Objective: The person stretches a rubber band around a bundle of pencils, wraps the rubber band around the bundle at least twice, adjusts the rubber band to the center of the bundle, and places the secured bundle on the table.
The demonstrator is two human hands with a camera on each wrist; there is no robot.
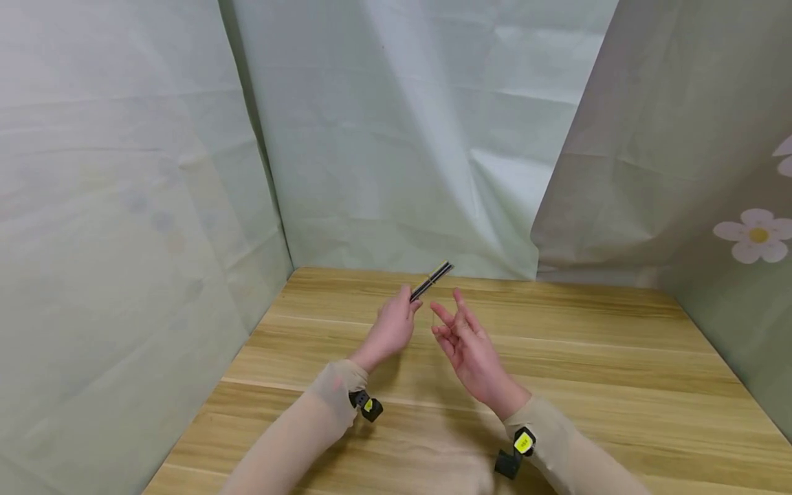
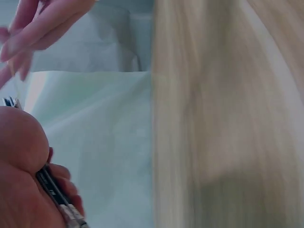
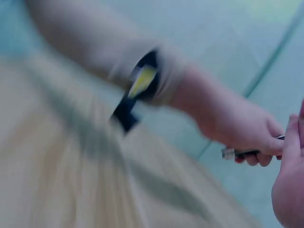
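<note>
My left hand (image 1: pixel 396 322) grips a thin bundle of dark, pen-like sticks (image 1: pixel 433 280) that tilts up to the right above the table. A narrow band crosses the bundle. In the left wrist view the dark shafts (image 2: pixel 53 190) come out below the left palm, with pale lettering on one. My right hand (image 1: pixel 473 354) is raised just right of the bundle, its fingers spread apart, some bent. A thin yellowish strand, like a rubber band (image 2: pixel 15 78), runs from its fingers towards the bundle's tips; how it is looped cannot be told. Part of the right hand is cut off in its wrist view.
Below both hands lies a wood-grain table (image 1: pixel 619 385). Pale cloth curtains (image 1: pixel 396 137) stand behind it and on both sides, the right one printed with flowers (image 1: pixel 758 236). A black device with a yellow label (image 1: pixel 524 441) sits on the right wrist; the left wears another (image 1: pixel 366 404).
</note>
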